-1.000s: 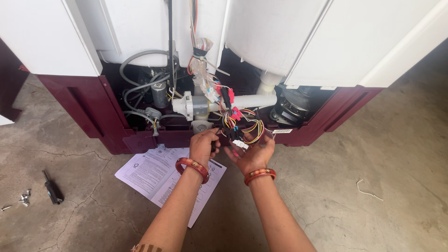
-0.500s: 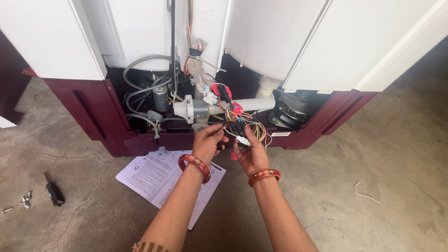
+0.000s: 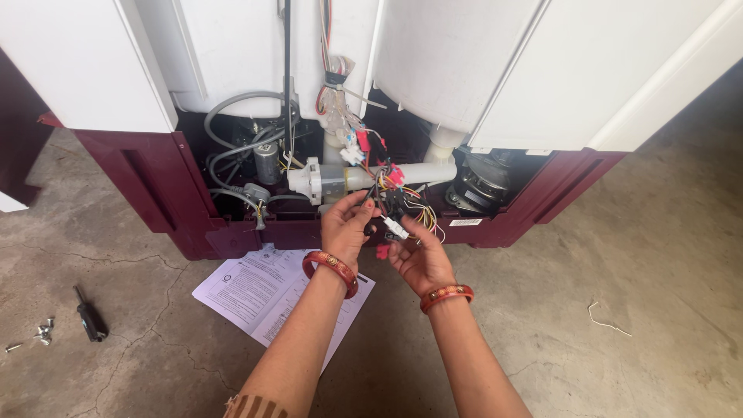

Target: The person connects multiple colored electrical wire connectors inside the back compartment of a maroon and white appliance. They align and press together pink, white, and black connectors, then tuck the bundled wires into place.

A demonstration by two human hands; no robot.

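Observation:
A washing machine with white tubs and a maroon base stands open at the back, showing hoses, a white drain pipe and a bundle of coloured wires. My left hand pinches dark wires of the bundle just below the pipe. My right hand is palm up under the bundle, fingers on a small white connector. Both wrists wear red bangles. A red connector piece shows between the hands.
A printed paper sheet lies on the concrete floor under my left forearm. A black-handled screwdriver and several loose screws lie at the left. A bent wire scrap lies at the right. A motor sits right of the pipe.
The view has shifted down slightly; both hands stay at the wire bundle. My right hand has turned more palm up, with the white connector now at its fingertips.

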